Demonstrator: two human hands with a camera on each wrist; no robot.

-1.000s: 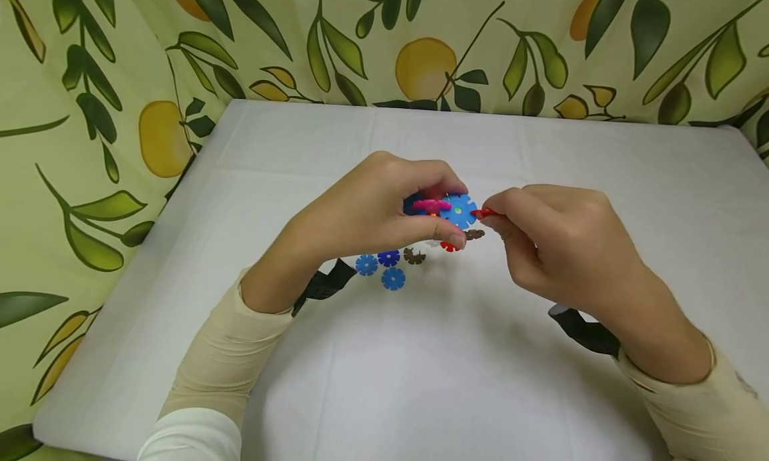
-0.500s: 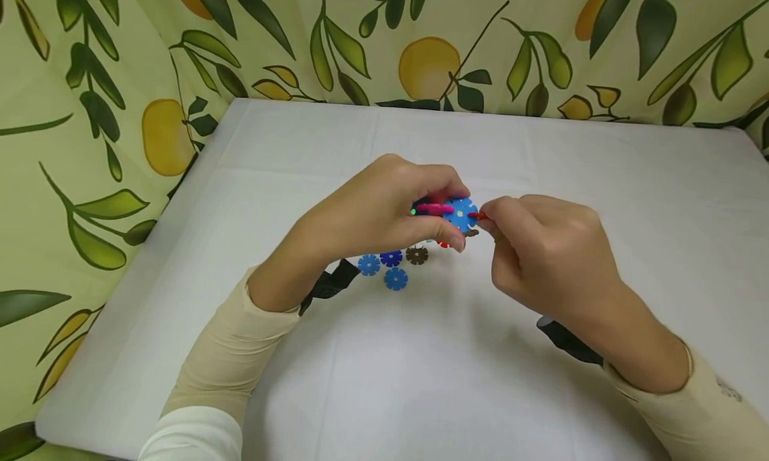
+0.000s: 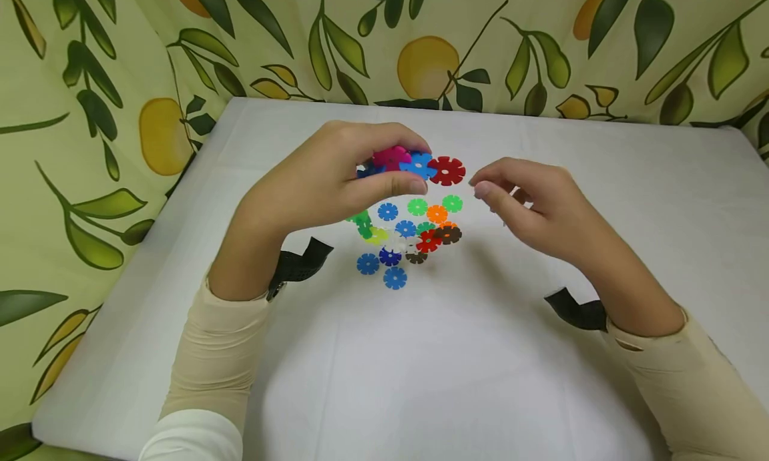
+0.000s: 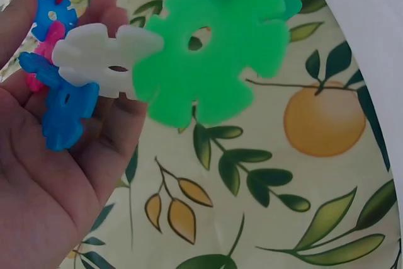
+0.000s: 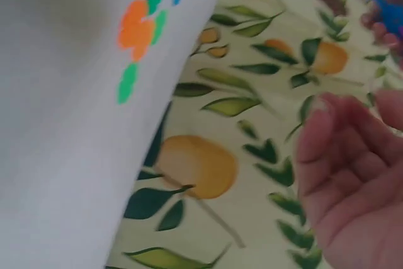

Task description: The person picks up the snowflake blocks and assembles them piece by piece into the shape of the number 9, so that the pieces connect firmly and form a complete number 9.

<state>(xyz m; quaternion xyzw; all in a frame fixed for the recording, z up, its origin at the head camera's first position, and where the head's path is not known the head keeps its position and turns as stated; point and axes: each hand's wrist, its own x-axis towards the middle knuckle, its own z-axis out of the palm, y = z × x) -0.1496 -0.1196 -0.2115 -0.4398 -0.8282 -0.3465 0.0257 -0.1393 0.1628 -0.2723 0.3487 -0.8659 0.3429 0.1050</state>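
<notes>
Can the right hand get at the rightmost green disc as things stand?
Likely yes: the right hand looks empty, with nothing showing between it and the green disc. The chain in the left hand leaves that disc uncovered.

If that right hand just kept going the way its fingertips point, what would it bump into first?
Most likely the red disc at the end of the chain in the left hand. The right hand points roughly that way, though unclear depth means it might miss.
</notes>
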